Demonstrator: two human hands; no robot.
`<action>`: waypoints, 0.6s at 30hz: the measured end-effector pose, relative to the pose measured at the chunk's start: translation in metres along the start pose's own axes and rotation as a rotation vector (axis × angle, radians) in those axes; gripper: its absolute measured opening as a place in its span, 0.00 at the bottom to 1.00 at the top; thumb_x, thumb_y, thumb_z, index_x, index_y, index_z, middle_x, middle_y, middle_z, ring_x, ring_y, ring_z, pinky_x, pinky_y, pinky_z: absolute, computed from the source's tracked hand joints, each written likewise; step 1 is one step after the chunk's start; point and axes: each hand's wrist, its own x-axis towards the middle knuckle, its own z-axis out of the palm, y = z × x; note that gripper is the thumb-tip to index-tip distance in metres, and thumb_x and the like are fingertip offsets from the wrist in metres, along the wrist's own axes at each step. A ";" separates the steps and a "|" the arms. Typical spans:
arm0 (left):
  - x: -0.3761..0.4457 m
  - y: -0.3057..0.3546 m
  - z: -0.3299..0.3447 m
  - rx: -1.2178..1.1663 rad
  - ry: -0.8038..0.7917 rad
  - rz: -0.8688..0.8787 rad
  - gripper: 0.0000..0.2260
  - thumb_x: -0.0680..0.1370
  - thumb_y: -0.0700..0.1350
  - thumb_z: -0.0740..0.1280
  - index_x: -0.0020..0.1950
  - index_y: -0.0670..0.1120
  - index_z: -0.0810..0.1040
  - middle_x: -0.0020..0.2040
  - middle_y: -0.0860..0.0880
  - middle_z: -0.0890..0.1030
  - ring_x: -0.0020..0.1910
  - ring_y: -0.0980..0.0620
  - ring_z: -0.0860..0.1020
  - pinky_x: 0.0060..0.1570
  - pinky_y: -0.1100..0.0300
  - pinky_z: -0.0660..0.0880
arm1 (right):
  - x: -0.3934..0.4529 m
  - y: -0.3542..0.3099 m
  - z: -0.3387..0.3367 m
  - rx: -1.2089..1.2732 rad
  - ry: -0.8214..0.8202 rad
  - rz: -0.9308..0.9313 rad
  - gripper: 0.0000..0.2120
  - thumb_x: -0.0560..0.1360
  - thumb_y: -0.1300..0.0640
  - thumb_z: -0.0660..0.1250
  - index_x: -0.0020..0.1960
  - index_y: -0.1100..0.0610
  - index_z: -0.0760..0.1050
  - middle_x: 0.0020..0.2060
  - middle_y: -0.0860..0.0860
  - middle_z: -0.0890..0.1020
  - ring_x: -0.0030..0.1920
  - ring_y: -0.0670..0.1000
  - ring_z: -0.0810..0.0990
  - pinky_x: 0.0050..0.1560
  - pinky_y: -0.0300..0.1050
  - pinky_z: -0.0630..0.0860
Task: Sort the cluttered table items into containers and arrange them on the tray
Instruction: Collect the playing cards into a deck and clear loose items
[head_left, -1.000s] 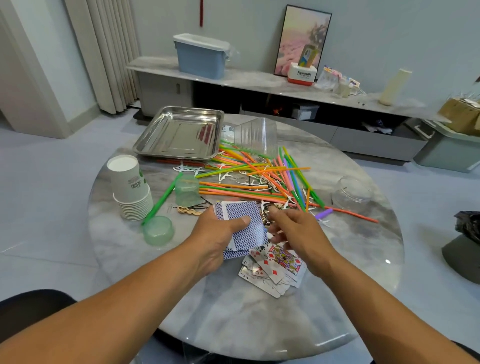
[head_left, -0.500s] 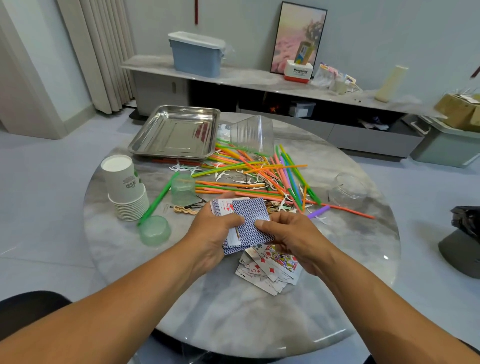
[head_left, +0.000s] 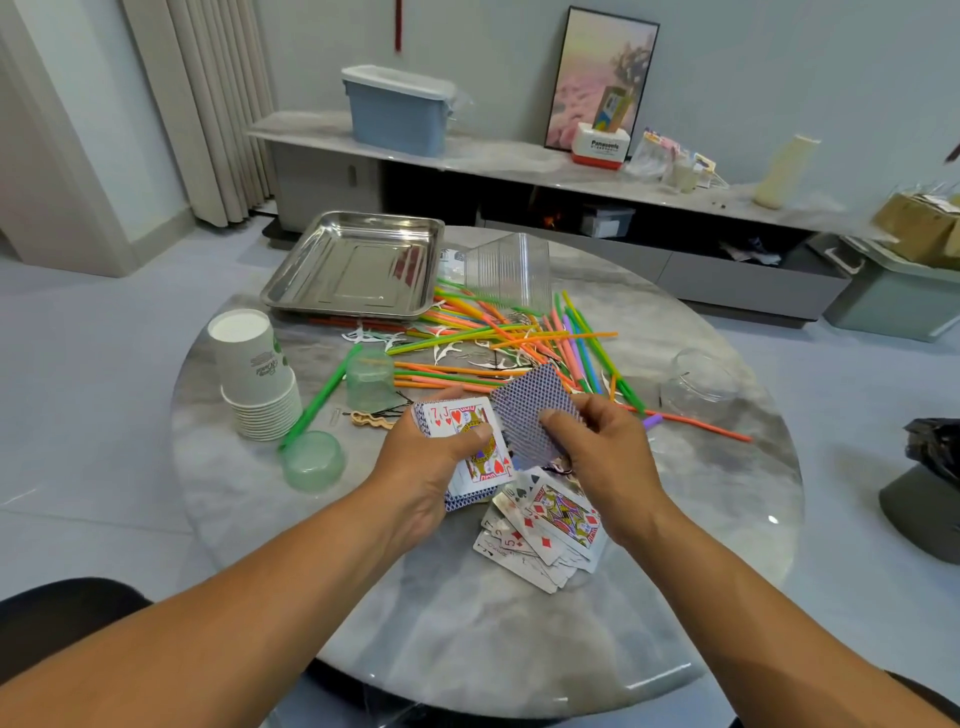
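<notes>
My left hand (head_left: 434, 462) grips a stack of playing cards (head_left: 470, 431) with a jack of hearts face up on top. My right hand (head_left: 597, 452) pinches a blue-backed card (head_left: 530, 410) just to the right of that stack, tilted up. Below both hands a loose pile of face-up cards (head_left: 545, 530) lies on the round marble table (head_left: 467, 623). A steel tray (head_left: 358, 265) sits at the far left of the table. Coloured straws (head_left: 519, 338) lie scattered in the middle, with small white picks among them.
A stack of paper cups (head_left: 254, 374) stands at the left. Two green plastic cups (head_left: 314, 462) lie near it. Clear plastic cups (head_left: 511, 270) stand by the tray, and a clear container (head_left: 701, 384) lies at the right. A dark chair (head_left: 52, 623) is at the lower left.
My right hand has lifted a blue-backed card off the stack in my left hand, so a face-up jack of hearts now shows on top. The camera has shifted slightly.
</notes>
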 end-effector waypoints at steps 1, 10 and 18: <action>0.000 -0.001 0.001 -0.005 -0.002 -0.007 0.23 0.74 0.29 0.72 0.65 0.50 0.78 0.57 0.41 0.84 0.52 0.37 0.84 0.48 0.36 0.81 | 0.000 0.001 0.000 -0.119 0.063 -0.131 0.03 0.78 0.60 0.71 0.48 0.53 0.82 0.42 0.49 0.86 0.43 0.47 0.85 0.42 0.40 0.80; -0.006 0.002 0.003 -0.108 -0.120 -0.085 0.21 0.79 0.33 0.68 0.70 0.46 0.74 0.54 0.36 0.83 0.44 0.41 0.84 0.43 0.47 0.82 | -0.024 0.012 0.022 -0.843 -0.042 -0.740 0.15 0.80 0.43 0.65 0.51 0.52 0.86 0.41 0.49 0.76 0.45 0.53 0.76 0.46 0.53 0.71; -0.006 0.005 0.001 -0.019 -0.072 -0.025 0.20 0.74 0.32 0.73 0.64 0.45 0.79 0.53 0.41 0.86 0.50 0.38 0.85 0.48 0.36 0.82 | -0.010 0.006 0.015 -0.125 -0.170 -0.009 0.30 0.67 0.51 0.83 0.65 0.48 0.74 0.56 0.46 0.83 0.53 0.42 0.83 0.51 0.44 0.83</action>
